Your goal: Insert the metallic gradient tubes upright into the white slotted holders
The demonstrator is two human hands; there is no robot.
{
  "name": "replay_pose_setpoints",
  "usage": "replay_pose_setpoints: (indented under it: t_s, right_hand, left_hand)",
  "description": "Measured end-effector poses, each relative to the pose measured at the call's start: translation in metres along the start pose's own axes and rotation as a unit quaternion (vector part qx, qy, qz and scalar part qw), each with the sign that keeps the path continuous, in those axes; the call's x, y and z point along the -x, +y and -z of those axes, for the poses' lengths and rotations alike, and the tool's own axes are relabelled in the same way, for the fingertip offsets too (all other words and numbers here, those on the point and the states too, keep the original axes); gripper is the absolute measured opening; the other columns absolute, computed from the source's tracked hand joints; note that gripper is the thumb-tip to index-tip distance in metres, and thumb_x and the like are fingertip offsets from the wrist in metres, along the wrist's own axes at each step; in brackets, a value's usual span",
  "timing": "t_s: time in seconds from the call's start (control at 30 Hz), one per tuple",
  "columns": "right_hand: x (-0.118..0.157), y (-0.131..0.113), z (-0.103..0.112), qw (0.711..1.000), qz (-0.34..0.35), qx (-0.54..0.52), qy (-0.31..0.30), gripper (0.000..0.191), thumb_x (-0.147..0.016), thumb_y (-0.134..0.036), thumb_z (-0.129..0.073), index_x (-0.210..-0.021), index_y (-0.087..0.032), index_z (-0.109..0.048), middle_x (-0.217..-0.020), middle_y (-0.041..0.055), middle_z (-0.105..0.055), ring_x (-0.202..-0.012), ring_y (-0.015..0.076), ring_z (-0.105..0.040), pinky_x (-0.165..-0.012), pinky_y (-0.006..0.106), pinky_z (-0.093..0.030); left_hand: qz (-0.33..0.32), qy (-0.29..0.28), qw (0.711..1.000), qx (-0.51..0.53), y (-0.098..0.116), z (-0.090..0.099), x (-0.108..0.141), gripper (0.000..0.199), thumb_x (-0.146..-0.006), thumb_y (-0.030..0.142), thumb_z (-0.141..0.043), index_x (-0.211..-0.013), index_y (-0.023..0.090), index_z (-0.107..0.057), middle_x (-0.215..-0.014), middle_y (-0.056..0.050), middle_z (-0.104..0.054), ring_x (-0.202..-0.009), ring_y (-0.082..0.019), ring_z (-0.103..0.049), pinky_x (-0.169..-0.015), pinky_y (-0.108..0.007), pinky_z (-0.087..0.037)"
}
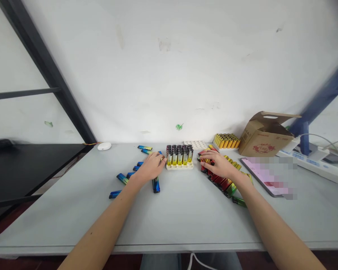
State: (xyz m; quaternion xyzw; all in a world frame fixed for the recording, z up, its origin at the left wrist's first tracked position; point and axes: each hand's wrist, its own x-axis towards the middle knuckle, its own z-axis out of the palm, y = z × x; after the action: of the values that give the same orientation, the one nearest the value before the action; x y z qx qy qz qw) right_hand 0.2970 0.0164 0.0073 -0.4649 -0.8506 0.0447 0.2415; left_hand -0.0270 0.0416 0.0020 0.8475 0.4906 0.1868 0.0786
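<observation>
Lighters (180,157) stood upright in a white rack (180,167)

The left hand (150,166) had fingertips beside the rack's left edge; the right hand (219,165) curled over red lighters (219,181). Whether either grasped anything, I could not tell. The racked lighters had dark tops; behind, rightward, a tray (233,149) held yellow tubes (227,141).

The left forearm (108,219) points toward one o'clock, the left hand (150,167) palm down with bent fingers. The right forearm (272,221) angles toward eleven, the right hand (219,165) palm down, fingers slightly spread toward ten.
</observation>
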Motion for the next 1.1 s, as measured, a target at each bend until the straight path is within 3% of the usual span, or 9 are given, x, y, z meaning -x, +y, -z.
replay_pose_setpoints:
  t_s: [0.07,0.17,0.27,0.47,0.57,0.7,0.77,0.87,1.1]
  right_hand:
    - [0.000,0.000,0.004,1.000,-0.018,-0.003,0.008,0.025,-0.089,-0.035,-0.053,-0.095,-0.025,-0.075,-0.108,0.0057,-0.072,-0.117,0.0262,-0.059,-0.106,0.045,-0.041]
    - [0.001,0.003,0.010,0.997,-0.068,-0.006,0.033,0.029,-0.091,-0.037,-0.048,-0.097,-0.026,-0.074,-0.110,0.0052,-0.072,-0.110,0.0261,-0.062,-0.099,0.043,-0.046]
    - [0.004,0.010,0.017,0.983,-0.141,0.005,0.114,0.035,-0.092,-0.038,-0.043,-0.104,-0.021,-0.072,-0.111,0.0095,-0.071,-0.105,0.0274,-0.064,-0.094,0.043,-0.048]
    - [0.012,0.032,0.026,0.917,-0.276,-0.029,0.287,0.037,-0.087,-0.031,-0.042,-0.106,-0.017,-0.070,-0.110,0.0125,-0.071,-0.100,0.0283,-0.065,-0.094,0.043,-0.047]
    - [0.012,0.041,0.027,0.871,-0.311,-0.106,0.366,0.032,-0.082,-0.028,-0.046,-0.099,-0.018,-0.071,-0.102,0.0101,-0.073,-0.097,0.0263,-0.066,-0.092,0.042,-0.047]
    - [0.007,0.045,0.031,0.752,-0.355,-0.308,0.463,0.026,-0.072,-0.025,-0.051,-0.089,-0.018,-0.069,-0.087,0.0061,-0.072,-0.082,0.0196,-0.068,-0.071,0.031,-0.052]
    - [0.006,0.043,0.035,0.701,-0.371,-0.382,0.474,0.023,-0.068,-0.023,-0.053,-0.085,-0.018,-0.068,-0.081,0.0036,-0.071,-0.074,0.0156,-0.067,-0.062,0.025,-0.049]
    - [0.005,0.039,0.040,0.661,-0.379,-0.453,0.462,0.023,-0.065,-0.020,-0.054,-0.082,-0.018,-0.068,-0.076,0.0010,-0.069,-0.067,0.0116,-0.065,-0.058,0.021,-0.047]
    - [0.004,0.032,0.042,0.662,-0.367,-0.469,0.455,0.022,-0.067,-0.019,-0.051,-0.082,-0.018,-0.068,-0.070,-0.0011,-0.066,-0.061,0.0091,-0.064,-0.055,0.020,-0.045]
  left_hand:
    - [0.004,-0.003,1.000,0.000,-0.001,0.000,0.000,0.046,-0.098,0.046,-0.025,-0.101,0.019,-0.062,-0.118,-0.012,-0.060,-0.123,-0.028,-0.047,-0.103,-0.045,-0.039]
    - [0.004,-0.002,1.000,0.006,-0.001,0.000,0.000,0.046,-0.098,0.047,-0.025,-0.101,0.019,-0.062,-0.119,-0.013,-0.060,-0.122,-0.028,-0.048,-0.102,-0.044,-0.040]
    - [0.003,0.006,1.000,0.008,0.000,0.000,0.001,0.045,-0.098,0.047,-0.026,-0.101,0.019,-0.062,-0.119,-0.012,-0.060,-0.122,-0.028,-0.049,-0.102,-0.044,-0.040]
    - [0.010,0.001,1.000,0.005,0.004,0.002,0.002,0.042,-0.097,0.044,-0.029,-0.101,0.018,-0.062,-0.117,-0.014,-0.060,-0.120,-0.029,-0.049,-0.102,-0.045,-0.040]
    - [0.013,-0.011,1.000,-0.002,0.005,0.003,0.002,0.043,-0.097,0.044,-0.028,-0.104,0.018,-0.062,-0.118,-0.014,-0.059,-0.120,-0.029,-0.049,-0.101,-0.044,-0.040]
    - [0.015,-0.016,1.000,-0.016,0.004,0.002,0.002,0.043,-0.096,0.043,-0.029,-0.110,0.016,-0.060,-0.122,-0.014,-0.057,-0.123,-0.029,-0.047,-0.103,-0.043,-0.039]
    - [0.009,-0.017,1.000,-0.018,0.003,0.001,0.001,0.043,-0.096,0.043,-0.029,-0.110,0.016,-0.060,-0.119,-0.013,-0.058,-0.121,-0.028,-0.048,-0.103,-0.042,-0.040]
    - [0.010,-0.018,0.999,-0.026,0.002,-0.001,-0.001,0.043,-0.096,0.043,-0.030,-0.110,0.017,-0.061,-0.119,-0.013,-0.058,-0.121,-0.029,-0.049,-0.103,-0.043,-0.040]
    - [0.017,-0.024,0.999,-0.038,0.000,-0.003,-0.003,0.047,-0.095,0.044,-0.032,-0.118,0.014,-0.058,-0.125,-0.016,-0.056,-0.126,-0.031,-0.045,-0.105,-0.045,-0.038]
